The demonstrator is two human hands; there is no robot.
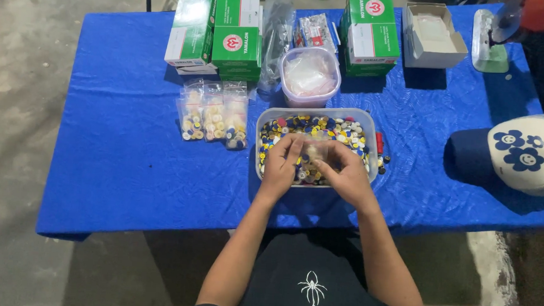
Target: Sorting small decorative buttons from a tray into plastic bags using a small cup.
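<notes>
Currently, status from the head view:

Left hand (282,166): fingers curled, pinching the left edge of a small clear bag (315,151); how tight the grip is, can't tell.
Right hand (346,173): fingers bent in on the bag's right edge, same pinch; both hands meet over the tub.
Bag location: held between the two hands, just above the middle of the clear plastic tub (315,115), mouth side hidden by fingers.
Tub contents: loose small round caps (323,126), mixed yellow, blue, white, red; a few strays lie on the cloth (129,164) at the tub's right side.
Filled bags (215,116): three packed ones lying side by side left of the tub, apart from it.
Behind tub: round container of empty clear bags (309,76), green-and-white boxes (216,35), open white box (432,36).
Far right: a cap with flower prints (523,154), well apart from the work.
Step (my read): bag being opened or loaded over the tub; fill level unreadable.
Next move needs: mouth kept spread with one hand, other hand freed to scoop; keep it above the tub so spills drop back in.
</notes>
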